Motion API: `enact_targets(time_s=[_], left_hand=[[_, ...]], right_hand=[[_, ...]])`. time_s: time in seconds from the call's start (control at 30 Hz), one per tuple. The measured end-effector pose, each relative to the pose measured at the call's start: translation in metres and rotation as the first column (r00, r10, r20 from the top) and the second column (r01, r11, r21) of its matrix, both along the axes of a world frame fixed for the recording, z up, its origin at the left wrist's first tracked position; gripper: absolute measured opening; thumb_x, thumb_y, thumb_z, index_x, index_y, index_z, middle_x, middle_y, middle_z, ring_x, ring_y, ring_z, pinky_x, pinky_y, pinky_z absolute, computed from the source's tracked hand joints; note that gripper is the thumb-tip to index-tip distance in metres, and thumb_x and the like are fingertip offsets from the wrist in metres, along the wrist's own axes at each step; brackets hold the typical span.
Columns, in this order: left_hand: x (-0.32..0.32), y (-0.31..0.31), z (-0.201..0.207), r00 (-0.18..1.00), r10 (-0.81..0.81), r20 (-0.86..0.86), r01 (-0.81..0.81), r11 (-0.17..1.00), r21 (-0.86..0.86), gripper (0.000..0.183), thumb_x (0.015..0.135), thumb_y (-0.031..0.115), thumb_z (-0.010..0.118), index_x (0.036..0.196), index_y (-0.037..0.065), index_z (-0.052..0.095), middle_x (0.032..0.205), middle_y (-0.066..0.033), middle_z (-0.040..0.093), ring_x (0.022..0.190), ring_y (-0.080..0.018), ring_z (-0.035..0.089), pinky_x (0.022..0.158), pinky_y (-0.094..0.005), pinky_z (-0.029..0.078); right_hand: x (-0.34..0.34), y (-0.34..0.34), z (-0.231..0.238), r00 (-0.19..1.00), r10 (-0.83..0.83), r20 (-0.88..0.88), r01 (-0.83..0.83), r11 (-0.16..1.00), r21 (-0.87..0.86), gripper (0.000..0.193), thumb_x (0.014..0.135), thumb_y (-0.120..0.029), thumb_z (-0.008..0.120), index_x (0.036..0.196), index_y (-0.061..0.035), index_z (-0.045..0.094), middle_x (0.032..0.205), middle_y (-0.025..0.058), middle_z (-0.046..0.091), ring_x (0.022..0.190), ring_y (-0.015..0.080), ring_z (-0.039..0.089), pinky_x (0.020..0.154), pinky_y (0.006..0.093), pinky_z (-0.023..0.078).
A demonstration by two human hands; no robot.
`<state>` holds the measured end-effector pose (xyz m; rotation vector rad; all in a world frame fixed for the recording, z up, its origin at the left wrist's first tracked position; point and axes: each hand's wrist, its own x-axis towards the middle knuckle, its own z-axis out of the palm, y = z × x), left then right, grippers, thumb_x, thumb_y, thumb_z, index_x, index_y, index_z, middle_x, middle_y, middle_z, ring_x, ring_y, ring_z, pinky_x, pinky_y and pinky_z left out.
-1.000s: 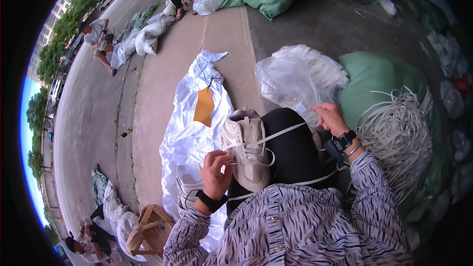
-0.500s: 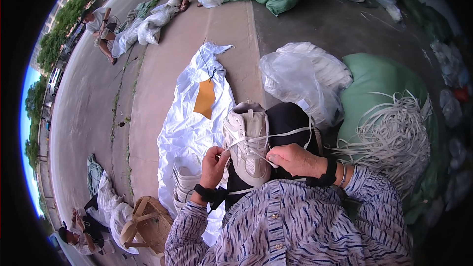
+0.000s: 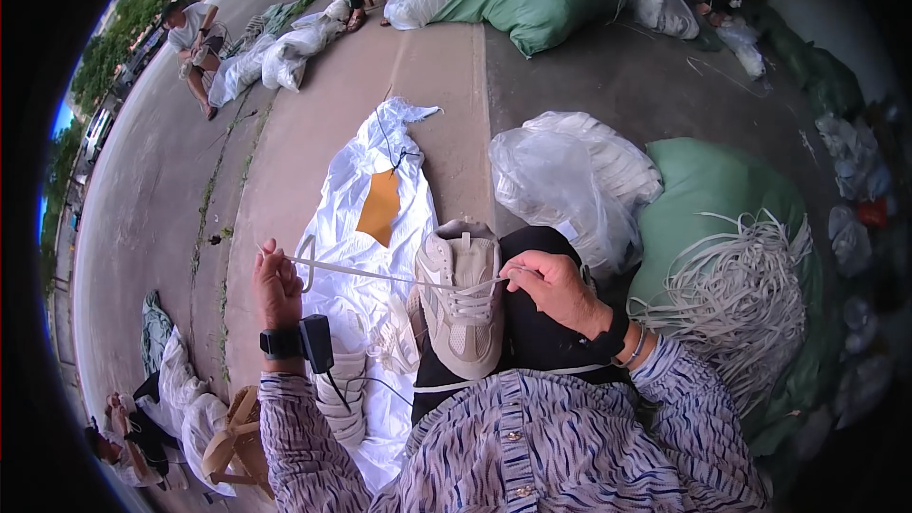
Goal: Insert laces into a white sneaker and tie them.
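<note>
A beige and white sneaker (image 3: 461, 325) rests on my lap with its toe toward me. Crossed laces run up its tongue. My left hand (image 3: 277, 287) is raised to the left of the shoe, fingers closed round one part of a flat pale shoelace (image 3: 380, 276). Drawn taut, the lace crosses over the front of the shoe to my right hand (image 3: 560, 293), which pinches it at the shoe's right side. A short loop of lace stands up beside my left fist.
More pale shoes (image 3: 342, 397) lie on a white sheet (image 3: 332, 218) with a tan piece (image 3: 381, 207). A clear bag (image 3: 560, 180) of white items and a green sack (image 3: 712, 180) bearing a heap of laces (image 3: 741, 304) stand right. A wicker seat (image 3: 237, 446) is lower left; several people sit around.
My left hand has swung out left and up from the shoe, pulling the lace straight across. My right hand stays near the shoe's right side. The lace loop on the right is gone.
</note>
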<state>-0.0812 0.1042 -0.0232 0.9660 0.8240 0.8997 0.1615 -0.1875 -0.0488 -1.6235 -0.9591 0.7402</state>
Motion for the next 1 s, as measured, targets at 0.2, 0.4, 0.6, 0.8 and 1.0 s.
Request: enact_targets(time_s=[0.2,0.4,0.6,0.8,1.0], left_hand=[[-0.007,-0.003,-0.037,0.989,-0.033,-0.144,0.023,0.997,-0.075,0.009,0.090,0.013,0.049,0.097,0.015,0.054,0.053,0.0098,0.031,0.039,-0.0005,0.024,0.032,-0.0176,0.018],[-0.038,-0.006,-0.039,0.997,-0.081,-0.006,0.078,0.981,-0.176,0.007,0.090,0.014,0.050,0.096,0.015,0.054,0.054,0.0084,0.036,0.039,-0.0016,0.027,0.033,-0.0188,0.019],[-0.056,-0.046,0.016,0.983,-0.131,-0.130,0.123,0.990,-0.065,0.012,0.088,0.009,0.049,0.100,0.008,0.051,0.056,0.0068,0.040,0.040,-0.0011,0.029,0.035,-0.0177,0.020],[-0.055,-0.080,0.069,0.839,-0.440,0.319,0.384,0.896,0.226,0.013,0.089,0.001,0.044,0.101,0.005,0.042,0.058,0.0018,0.041,0.040,-0.0020,0.028,0.036,-0.0176,0.022],[-0.014,-0.015,-0.018,0.842,0.099,-0.531,0.166,0.887,0.430,0.020,0.096,0.017,0.043,0.106,0.002,0.051,0.080,-0.0064,0.056,0.064,-0.0103,0.049,0.059,-0.0236,0.041]], right_hand=[[0.002,-0.006,-0.001,0.920,0.081,0.383,-0.022,0.987,-0.157,0.012,0.081,-0.011,0.059,0.089,-0.0016,0.058,0.087,0.0150,0.060,0.081,0.0316,0.061,0.068,0.0378,0.048],[0.007,-0.041,0.001,0.974,0.219,-0.061,-0.226,0.957,-0.182,0.014,0.084,-0.014,0.060,0.088,-0.0024,0.066,0.061,0.0072,0.060,0.055,0.0118,0.059,0.056,0.0252,0.045],[0.036,-0.096,-0.009,0.907,0.013,-0.422,-0.179,0.917,-0.357,0.015,0.086,-0.013,0.059,0.091,-0.0003,0.065,0.060,0.0005,0.061,0.042,0.0011,0.043,0.038,0.0164,0.031],[0.055,-0.110,-0.027,0.889,-0.183,-0.421,-0.001,0.916,-0.400,0.017,0.086,-0.014,0.060,0.092,0.0011,0.065,0.064,0.0035,0.063,0.042,0.0027,0.044,0.038,0.0174,0.033],[0.047,-0.065,-0.014,0.972,-0.207,-0.115,0.152,0.917,-0.370,0.024,0.091,-0.013,0.049,0.108,-0.0015,0.060,0.056,-0.0013,0.053,0.047,0.0049,0.047,0.042,0.0215,0.037]])
